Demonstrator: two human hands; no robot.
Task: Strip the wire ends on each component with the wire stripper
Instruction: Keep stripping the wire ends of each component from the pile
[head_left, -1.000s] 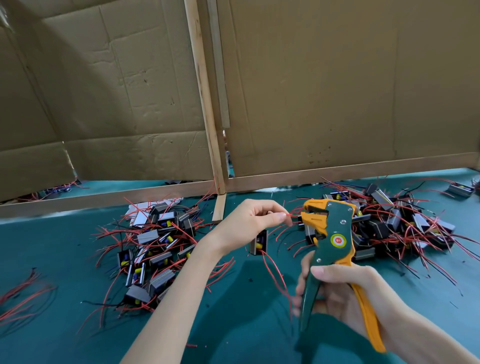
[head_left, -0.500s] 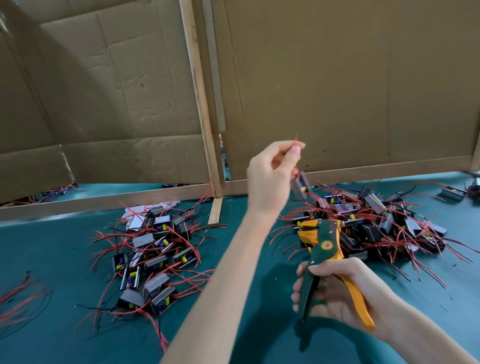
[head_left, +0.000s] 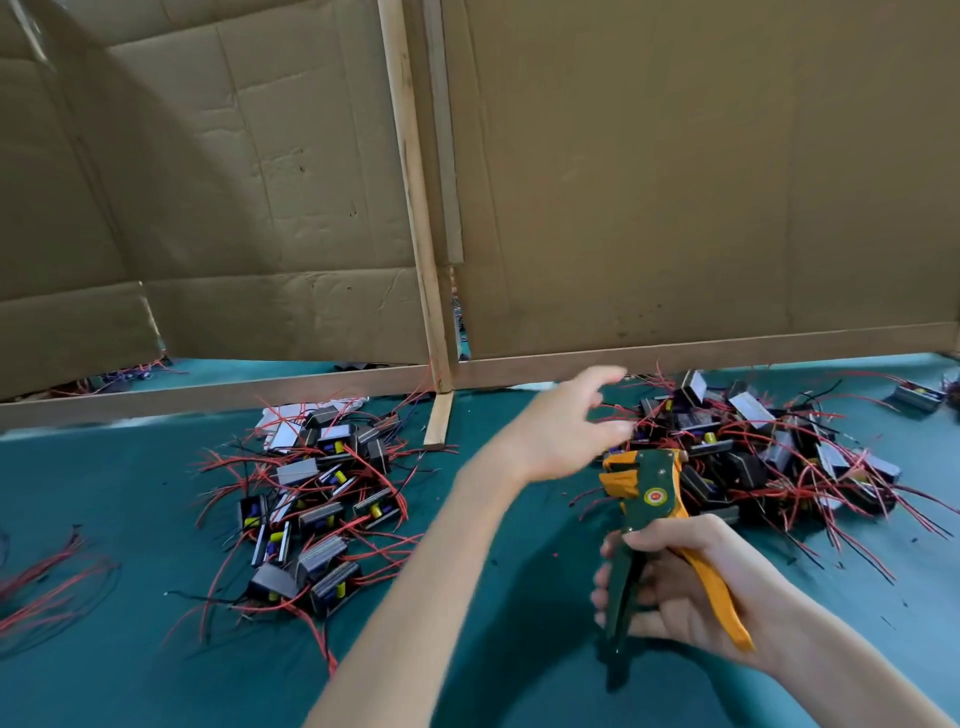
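Observation:
My right hand grips the handles of the green and orange wire stripper, jaws pointing up, above the teal table. My left hand is blurred by motion, fingers spread and empty, reaching over the left edge of the right pile of components, small dark blocks with red wires. A second pile of components lies to the left of my left forearm.
Cardboard panels on a wooden frame wall off the back of the teal table. Loose red wires lie at the far left edge. A single component sits at the far right.
My left hand, which pinched a component's wire and lifted it high, has let it go and dropped toward the right pile. The stripper stayed in my right hand.

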